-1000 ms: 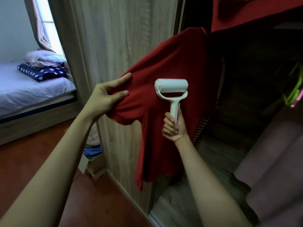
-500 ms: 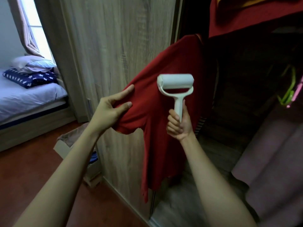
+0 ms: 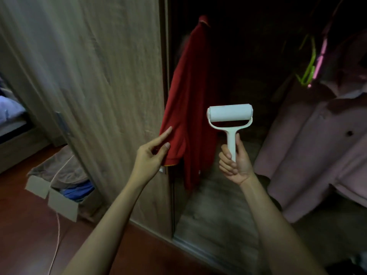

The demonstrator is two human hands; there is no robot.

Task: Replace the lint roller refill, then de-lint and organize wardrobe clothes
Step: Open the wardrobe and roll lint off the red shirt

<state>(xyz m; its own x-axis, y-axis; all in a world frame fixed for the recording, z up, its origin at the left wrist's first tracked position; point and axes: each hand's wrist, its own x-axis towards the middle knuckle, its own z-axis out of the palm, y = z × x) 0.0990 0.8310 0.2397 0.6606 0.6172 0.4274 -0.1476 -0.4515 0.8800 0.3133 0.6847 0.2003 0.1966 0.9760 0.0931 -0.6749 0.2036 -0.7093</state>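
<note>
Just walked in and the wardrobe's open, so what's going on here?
A person works at the wooden wardrobe. Their right hand grips the white plastic lint roller by its handle, upright and clear of the cloth. Their left hand touches the sleeve of the hanging red shirt with thumb and forefinger; a firm pinch can't be confirmed.

Reddish-brown floor [image 3: 23,235] carrying an open cardboard box [image 3: 62,206] of clothes beside the wardrobe door [image 3: 99,76]; a white cord [image 3: 58,229] trails across it. Bed [image 3: 12,126] at left edge.
</note>
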